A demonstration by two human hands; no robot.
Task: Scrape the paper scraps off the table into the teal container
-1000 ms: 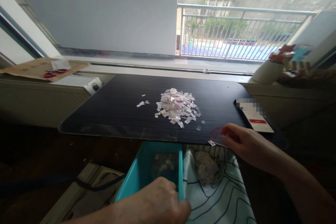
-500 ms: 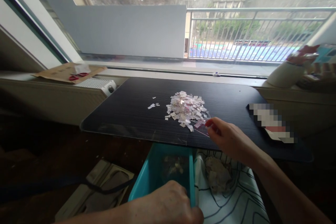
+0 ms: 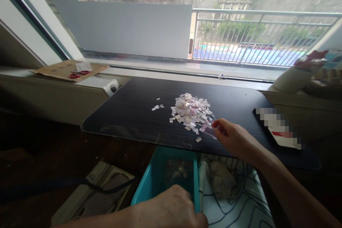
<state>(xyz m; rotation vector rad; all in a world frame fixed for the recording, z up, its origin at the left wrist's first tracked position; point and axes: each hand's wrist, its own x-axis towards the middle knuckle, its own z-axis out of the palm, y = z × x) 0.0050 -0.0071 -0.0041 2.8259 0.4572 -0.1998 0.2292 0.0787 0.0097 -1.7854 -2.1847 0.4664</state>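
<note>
A heap of small white and pinkish paper scraps lies on the dark tabletop. At its right front edge is my right hand, fingers pinched on a clear, flat plastic piece with a thin pink edge. The plastic touches the scraps, and its exact kind is hard to make out. My left hand is closed at the near end of a teal bin, below the table's front edge. It appears to grip the rim, though its fingertips are hidden. Some contents show dimly inside the bin.
Loose scraps lie left of the heap. A blurred-out flat object rests at the table's right. Red-handled scissors lie on a brown envelope by the window. Right of the bin is a white, dark-lined cloth.
A scrap has slid forward from the heap toward the table's front edge. My right hand, still pinching the clear piece, has barely moved. My left hand stays at the bin.
</note>
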